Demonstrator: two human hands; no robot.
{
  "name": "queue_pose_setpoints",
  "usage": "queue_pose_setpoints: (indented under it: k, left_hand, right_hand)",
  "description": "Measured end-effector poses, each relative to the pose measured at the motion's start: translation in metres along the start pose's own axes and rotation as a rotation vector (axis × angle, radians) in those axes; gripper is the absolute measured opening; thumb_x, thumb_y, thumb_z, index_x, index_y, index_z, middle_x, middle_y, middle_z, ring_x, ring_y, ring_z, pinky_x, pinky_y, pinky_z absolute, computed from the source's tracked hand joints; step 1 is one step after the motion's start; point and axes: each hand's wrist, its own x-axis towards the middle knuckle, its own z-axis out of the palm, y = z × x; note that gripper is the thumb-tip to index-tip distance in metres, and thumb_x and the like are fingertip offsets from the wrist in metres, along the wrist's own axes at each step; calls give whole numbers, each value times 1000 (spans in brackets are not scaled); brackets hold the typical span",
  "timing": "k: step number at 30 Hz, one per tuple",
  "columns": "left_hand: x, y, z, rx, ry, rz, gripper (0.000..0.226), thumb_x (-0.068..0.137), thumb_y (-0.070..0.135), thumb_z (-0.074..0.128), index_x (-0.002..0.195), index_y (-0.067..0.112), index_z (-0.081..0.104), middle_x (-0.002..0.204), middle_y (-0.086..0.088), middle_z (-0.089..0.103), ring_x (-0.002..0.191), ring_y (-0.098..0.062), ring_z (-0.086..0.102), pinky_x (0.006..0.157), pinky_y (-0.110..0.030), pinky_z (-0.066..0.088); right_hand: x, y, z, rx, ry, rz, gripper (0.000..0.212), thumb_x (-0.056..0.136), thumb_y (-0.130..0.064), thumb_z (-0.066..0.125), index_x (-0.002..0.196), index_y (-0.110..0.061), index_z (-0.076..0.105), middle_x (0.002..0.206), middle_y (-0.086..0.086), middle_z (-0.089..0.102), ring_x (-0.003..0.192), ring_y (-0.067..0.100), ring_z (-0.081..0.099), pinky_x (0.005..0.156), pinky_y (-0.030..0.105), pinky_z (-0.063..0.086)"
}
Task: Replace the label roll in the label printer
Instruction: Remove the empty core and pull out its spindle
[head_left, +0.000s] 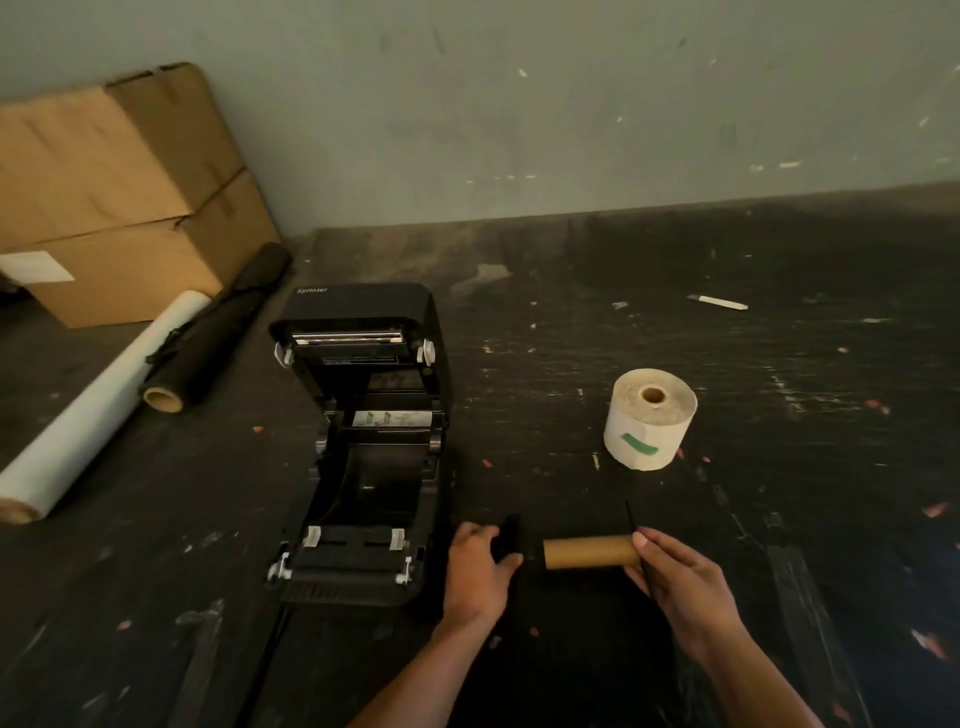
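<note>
The black label printer sits on the dark table with its lid swung up and its roll bay bare. To its right, near the front edge, I hold a spent brown cardboard core on a black spindle. My left hand grips the spindle's black left end piece. My right hand grips the thin black flange at the core's right end. A fresh white label roll with a green tape strip stands on end farther back to the right, apart from both hands.
Two stacked cardboard boxes stand at the back left against the wall. A long white roll and a black roll lie beside them, left of the printer. A small white pen-like item lies at the back right.
</note>
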Motion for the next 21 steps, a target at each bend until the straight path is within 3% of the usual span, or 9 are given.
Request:
queue_pose_setpoints:
  k: [7, 10, 12, 15, 21]
  left_hand:
    - [6, 12, -10, 6, 8, 65, 37, 95, 27, 56, 130, 14, 57, 135, 0, 51, 123, -12, 50, 101, -20, 37]
    - [3, 28, -26, -253, -29, 92, 32, 96, 40, 50, 122, 26, 62, 120, 10, 60, 104, 2, 54, 90, -16, 41]
    - [-1, 38, -34, -515, -246, 27, 22, 90, 47, 57, 108, 37, 64, 107, 15, 63, 94, -1, 63, 80, -18, 50]
    - [-1, 42, -37, -661, -426, -37, 27, 86, 30, 69, 112, 26, 64, 108, 1, 67, 92, -10, 71, 78, -24, 58]
    - [-4, 42, -34, -827, -403, -128, 27, 85, 18, 71, 111, 16, 66, 109, -6, 69, 93, -15, 72, 84, -30, 58]
  right_hand:
    - [-3, -12, 6, 27, -35, -37, 25, 83, -5, 63, 107, -9, 67, 114, 15, 63, 104, 28, 63, 78, 36, 54]
    - [-2, -19, 12, 33, -65, -67, 25, 82, -5, 63, 106, -9, 67, 114, 16, 64, 105, 29, 63, 79, 37, 54]
    - [-2, -22, 17, 39, -84, -79, 25, 81, -5, 64, 105, -9, 67, 114, 17, 64, 106, 30, 63, 80, 37, 53]
    - [-4, -25, 22, 57, -105, -95, 23, 82, -4, 62, 105, -9, 66, 116, 18, 63, 109, 30, 61, 83, 37, 52]
    - [-11, -24, 23, 86, -75, -119, 25, 85, -3, 60, 110, -8, 64, 115, 17, 62, 106, 28, 61, 82, 34, 51]
